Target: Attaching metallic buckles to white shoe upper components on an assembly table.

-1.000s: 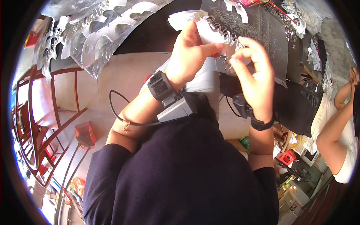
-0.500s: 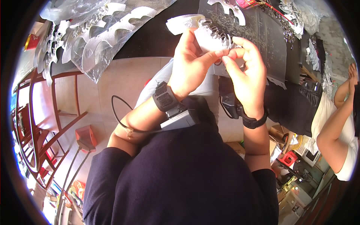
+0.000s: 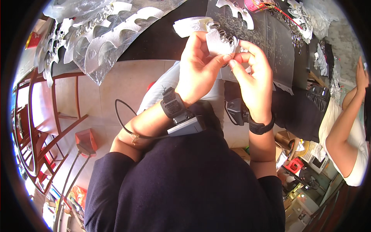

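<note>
A white scalloped card (image 3: 218, 43) with several metal rings (image 3: 228, 36) along its edge is held up over the near edge of the dark table. My left hand (image 3: 197, 73) is closed on it, thumb in front and fingers behind. At the card's lower right end, my right hand (image 3: 253, 83) pinches thumb and forefinger together beside my left thumb. What lies in that pinch is too small to make out, though a bit of ring shows just below the thumbs. Behind my left fingers lie white curved cards (image 3: 191, 26) on the table.
Clear plastic sheeting with white scalloped cards (image 3: 101, 48) covers the table's left. A red tub (image 3: 255, 4), another white scalloped card (image 3: 241, 16) and a heap of metal rings (image 3: 295, 36) are at the back right. A co-worker's arm (image 3: 346, 131) shows at far right; a wooden chair (image 3: 58, 127) stands left.
The held card has turned slightly more upright and shifted a little right. Both hands keep their grip. The co-worker's raised hand has moved slightly.
</note>
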A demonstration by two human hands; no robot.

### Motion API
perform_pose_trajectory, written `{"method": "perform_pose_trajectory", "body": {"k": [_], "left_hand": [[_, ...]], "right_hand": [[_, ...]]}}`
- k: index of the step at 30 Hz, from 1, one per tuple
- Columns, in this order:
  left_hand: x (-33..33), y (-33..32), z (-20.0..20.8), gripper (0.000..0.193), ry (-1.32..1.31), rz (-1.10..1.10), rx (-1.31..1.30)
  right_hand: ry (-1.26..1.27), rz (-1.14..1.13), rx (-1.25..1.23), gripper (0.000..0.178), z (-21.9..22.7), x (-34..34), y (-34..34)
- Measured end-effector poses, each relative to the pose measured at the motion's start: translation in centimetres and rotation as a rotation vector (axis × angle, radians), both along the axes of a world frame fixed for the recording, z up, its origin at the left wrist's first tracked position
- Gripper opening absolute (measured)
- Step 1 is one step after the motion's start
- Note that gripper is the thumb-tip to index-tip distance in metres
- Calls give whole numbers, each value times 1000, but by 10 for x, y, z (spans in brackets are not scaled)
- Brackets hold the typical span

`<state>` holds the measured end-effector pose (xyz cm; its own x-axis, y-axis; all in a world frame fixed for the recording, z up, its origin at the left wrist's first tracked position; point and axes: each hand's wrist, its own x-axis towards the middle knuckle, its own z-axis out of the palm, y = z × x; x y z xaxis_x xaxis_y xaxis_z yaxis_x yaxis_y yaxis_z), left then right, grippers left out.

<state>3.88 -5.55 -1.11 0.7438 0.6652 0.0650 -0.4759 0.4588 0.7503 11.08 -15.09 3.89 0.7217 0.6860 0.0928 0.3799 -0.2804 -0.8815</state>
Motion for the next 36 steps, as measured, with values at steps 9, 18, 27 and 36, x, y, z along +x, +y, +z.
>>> {"method": "perform_pose_trajectory", "body": {"k": [9, 18, 27, 36], "left_hand": [[-3, 6, 4, 32, 6, -103, -278], [-7, 4, 3, 31, 32, -79, -133], [-10, 24, 2, 33, 221, -250, 116], [-7, 35, 15, 35, 199, -185, 275]], "right_hand": [[-502, 52, 151, 36, -22, -1, 3], [-181, 82, 149, 36, -15, 3, 3], [-328, 155, -52, 48, -1, 13, 7], [-83, 266, -117, 55, 6, 20, 9]]}}
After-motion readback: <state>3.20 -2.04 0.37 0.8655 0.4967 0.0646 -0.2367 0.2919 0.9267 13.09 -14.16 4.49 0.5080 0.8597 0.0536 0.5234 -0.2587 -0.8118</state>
